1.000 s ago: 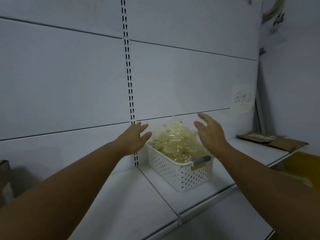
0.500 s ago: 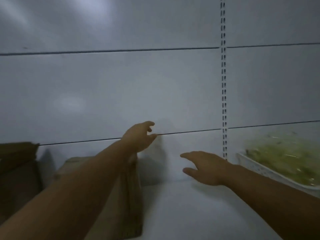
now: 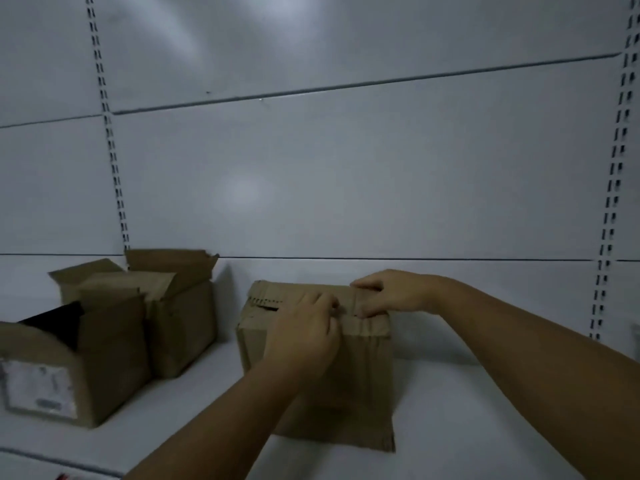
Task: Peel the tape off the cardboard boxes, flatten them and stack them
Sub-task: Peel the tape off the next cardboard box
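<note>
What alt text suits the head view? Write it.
Left hand and right hand touch the top of a closed brown cardboard box on a white shelf; two opened brown cardboard boxes stand to its left.

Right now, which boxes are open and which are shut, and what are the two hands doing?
closed box: top flaps shut, not flattened, standing on the shelf.
labelled box: open, flaps up.
back box: open, flaps up.
left hand: fingers curled, gripping the closed box's top front edge.
right hand: fingers curled, pinching the closed box's top.
</note>
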`<state>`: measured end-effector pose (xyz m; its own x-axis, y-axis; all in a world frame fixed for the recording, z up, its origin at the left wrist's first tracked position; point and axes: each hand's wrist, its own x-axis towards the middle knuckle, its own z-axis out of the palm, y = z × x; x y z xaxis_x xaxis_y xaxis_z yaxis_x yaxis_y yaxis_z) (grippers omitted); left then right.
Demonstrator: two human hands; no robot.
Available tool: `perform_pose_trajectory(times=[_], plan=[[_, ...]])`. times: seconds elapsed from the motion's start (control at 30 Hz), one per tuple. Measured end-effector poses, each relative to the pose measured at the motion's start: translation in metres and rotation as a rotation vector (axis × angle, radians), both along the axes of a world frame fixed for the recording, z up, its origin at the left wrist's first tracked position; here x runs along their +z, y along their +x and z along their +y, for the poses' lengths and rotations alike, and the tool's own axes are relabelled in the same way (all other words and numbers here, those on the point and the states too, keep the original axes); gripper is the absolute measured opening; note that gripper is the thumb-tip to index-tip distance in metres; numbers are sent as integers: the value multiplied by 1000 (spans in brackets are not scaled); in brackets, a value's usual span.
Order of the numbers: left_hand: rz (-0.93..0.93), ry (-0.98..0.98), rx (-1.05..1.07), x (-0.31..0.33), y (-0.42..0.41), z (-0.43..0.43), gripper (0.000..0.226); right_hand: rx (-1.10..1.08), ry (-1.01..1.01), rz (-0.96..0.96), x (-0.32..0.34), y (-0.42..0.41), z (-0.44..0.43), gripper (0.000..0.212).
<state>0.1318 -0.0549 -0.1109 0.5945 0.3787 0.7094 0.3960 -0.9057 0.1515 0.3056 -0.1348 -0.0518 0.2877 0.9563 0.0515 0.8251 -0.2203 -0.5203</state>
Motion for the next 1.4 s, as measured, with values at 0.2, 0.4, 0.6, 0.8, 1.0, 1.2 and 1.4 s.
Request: perform_pose_trajectory(times=[0.2, 0.4, 0.6, 0.8, 1.0, 1.2, 1.4], plan=[[-51, 84, -92, -9, -26, -21, 53, 28, 84, -280, -1, -23, 1, 57], [-241, 25, -358, -23, -52, -31, 31, -43, 188, -503, 15, -52, -31, 27], [-268, -277, -483, -76, -73, -25, 23, -131, 251, -757, 4, -80, -66, 51], [-252, -477, -459, -86, -74, -22, 21, 5, 140, -878, -30, -103, -76, 85], [-295, -529, -490, -86, -77, -17, 42, 40, 285, -908, -26, -102, -80, 65], [-272, -486, -524, -85, -82, -20, 35, 39, 287, -970, -36, -105, -78, 75], [-299, -524, -516, -86, -85, -20, 42, 10, 199, -863, -29, -116, -71, 75]])
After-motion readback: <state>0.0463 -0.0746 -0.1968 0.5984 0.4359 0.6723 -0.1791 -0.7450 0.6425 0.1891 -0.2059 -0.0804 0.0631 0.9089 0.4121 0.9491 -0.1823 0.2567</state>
